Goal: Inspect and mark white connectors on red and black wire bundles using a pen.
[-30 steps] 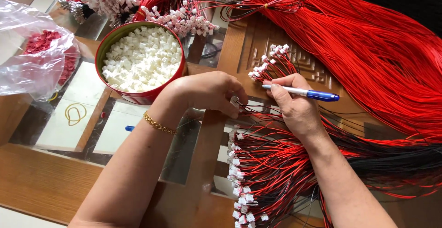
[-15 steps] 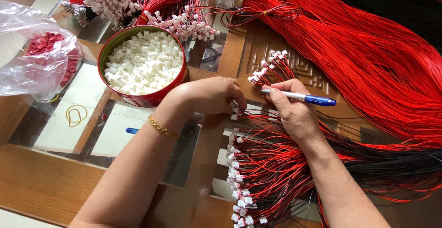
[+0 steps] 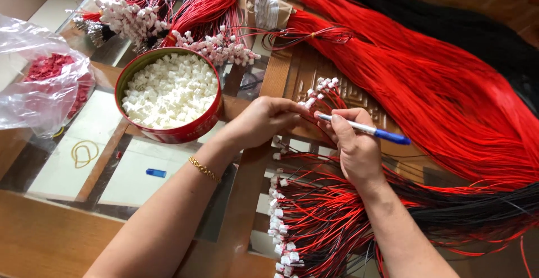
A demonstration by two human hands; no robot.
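At centre we see the left hand (image 3: 264, 122) pinched shut on a small bunch of wires (image 3: 324, 94) tipped with white plugs, fanning toward 1 o'clock from its fingertips. Just beside it at 3 o'clock, the right hand (image 3: 355, 146) is closed around a pen (image 3: 365, 129) whose blue end points to 3 o'clock. A red tin (image 3: 168, 95) of white plugs stands on the table (image 3: 33, 239) at 9 o'clock from the left hand. A wire pile (image 3: 314, 222) lies at 6 o'clock, long red strands (image 3: 438, 87) at 2 o'clock, and a plastic bag (image 3: 39, 76) at 9 o'clock beyond the tin.
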